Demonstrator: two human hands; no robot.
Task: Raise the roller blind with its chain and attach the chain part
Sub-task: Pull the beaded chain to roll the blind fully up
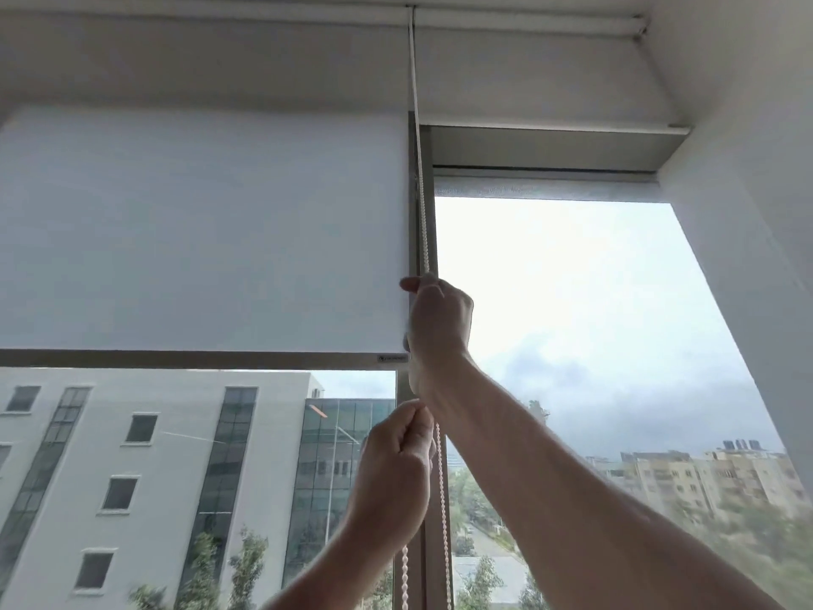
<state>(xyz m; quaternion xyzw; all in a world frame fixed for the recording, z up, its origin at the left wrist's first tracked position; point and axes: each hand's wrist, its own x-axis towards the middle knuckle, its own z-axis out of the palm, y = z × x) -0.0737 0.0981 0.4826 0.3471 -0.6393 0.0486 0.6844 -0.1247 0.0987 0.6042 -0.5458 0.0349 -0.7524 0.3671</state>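
Beyond the window, grey sky and buildings show. Left roller blind [202,231] hangs halfway down; its bead chain [423,222] runs down the frame. My right hand [437,321] pinches the chain high, my left hand [396,468] is fisted around it lower. Best to pull straight down, hand over hand, keeping tension even.

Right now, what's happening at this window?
A person is working the bead chain that hangs between two roller blinds. The right hand is closed on the chain higher up, and the left hand has its grip on it lower down, with two strands hanging below. The left blind covers the upper part of its pane, its bottom bar about level with the right wrist. The right blind is almost fully raised. No chain part can be seen being attached.
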